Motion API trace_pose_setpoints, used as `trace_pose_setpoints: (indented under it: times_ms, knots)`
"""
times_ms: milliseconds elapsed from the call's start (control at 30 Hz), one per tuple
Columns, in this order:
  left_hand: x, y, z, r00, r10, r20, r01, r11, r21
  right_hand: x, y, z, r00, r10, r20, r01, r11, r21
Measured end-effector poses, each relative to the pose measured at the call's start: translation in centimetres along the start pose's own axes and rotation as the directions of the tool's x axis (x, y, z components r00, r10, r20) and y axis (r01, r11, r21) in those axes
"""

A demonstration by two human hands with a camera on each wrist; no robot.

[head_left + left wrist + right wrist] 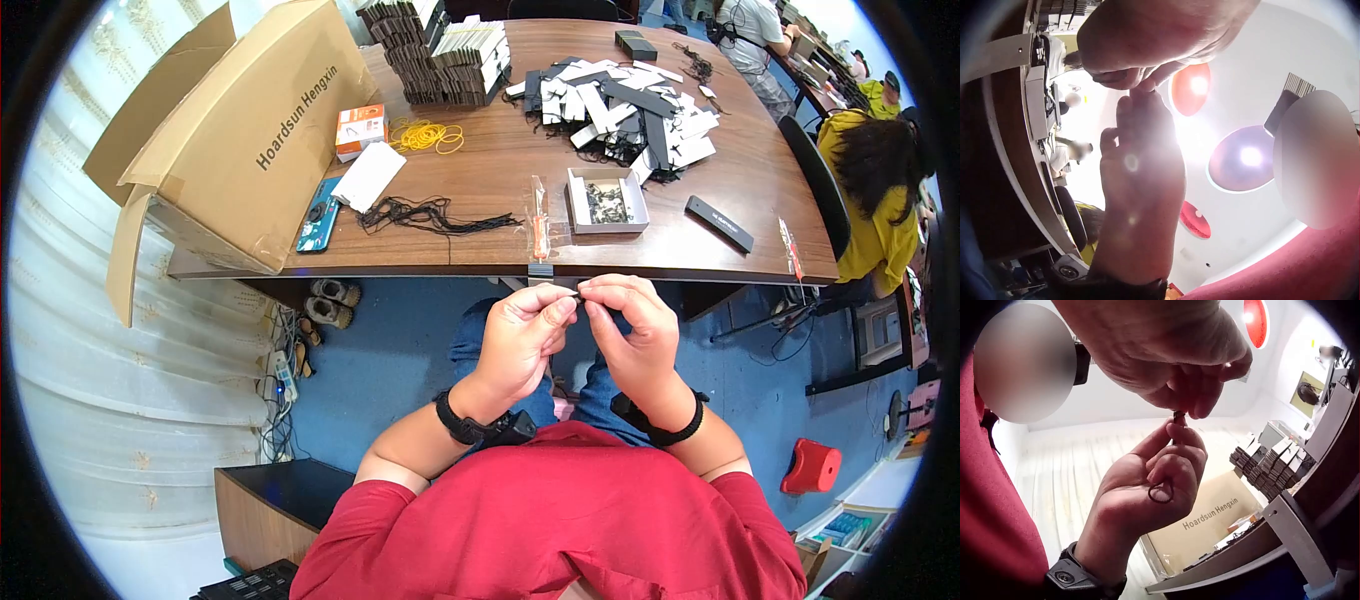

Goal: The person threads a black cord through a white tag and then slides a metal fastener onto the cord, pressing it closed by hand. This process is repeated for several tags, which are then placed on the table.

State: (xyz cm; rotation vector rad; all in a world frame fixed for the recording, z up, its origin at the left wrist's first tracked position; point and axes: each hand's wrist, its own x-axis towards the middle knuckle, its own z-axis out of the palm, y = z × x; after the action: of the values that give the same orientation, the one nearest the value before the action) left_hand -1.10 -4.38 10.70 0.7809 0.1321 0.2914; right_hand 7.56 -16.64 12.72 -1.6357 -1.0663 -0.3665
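Note:
In the head view my left hand [520, 340] and right hand [635, 325] meet in front of the table edge, over my lap. Between the fingertips of both is a small dark piece [1177, 416], mostly covered by them. The left fingers curl round a thin black cord [1160, 495], and a loop of it hangs over the palm in the right wrist view. My right thumb and forefinger pinch at the small dark piece from the other side. Its exact kind I cannot tell. In the left wrist view the fingers hide what is held.
Across the table [480, 180] lie a small white box [630, 222] of tiny parts, black cords [430, 215], a heap of white and black strips [620, 110], a black bar [718, 223] and stacked strips [470, 60]. A large carton [260, 130] stands left. Other people sit at right.

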Motion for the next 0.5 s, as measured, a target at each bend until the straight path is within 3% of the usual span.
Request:
trace_pose_setpoints:
  times_ms: [133, 233, 333, 433, 467, 500]
  knots:
    - [-0.1, 0.0, 0.1, 0.998, 0.058, -0.036, -0.053, 0.990, 0.127, 0.5, 0.0, -0.1, 0.992, -0.123, -0.001, 0.122, 0.984, -0.131]
    - [0.3, -0.7, -0.2, 0.941, 0.334, 0.054, -0.317, 0.815, 0.485, 1.0, -0.2, -0.1, 0.978, -0.208, 0.025, 0.207, 0.945, -0.254]
    - [0.8, -0.9, -0.6, 0.877, 0.451, 0.168, -0.455, 0.665, 0.592, 1.0, 0.0, 0.0, 0.976, -0.211, 0.047, 0.215, 0.924, -0.317]
    - [0.4, 0.7, 0.1, 0.872, 0.429, 0.235, -0.412, 0.388, 0.824, 1.4, 0.0, -0.3, 0.984, -0.143, 0.110, 0.171, 0.938, -0.302]
    - [0.5, 0.8, 0.0, 0.809, 0.487, 0.330, -0.484, 0.233, 0.844, 1.5, 0.0, -0.5, 0.984, -0.112, 0.140, 0.149, 0.946, -0.287]
    - [0.8, 0.8, 0.0, 0.737, 0.524, 0.427, -0.537, 0.069, 0.841, 1.4, 0.1, -0.6, 0.985, 0.023, 0.171, 0.010, 0.982, -0.187]
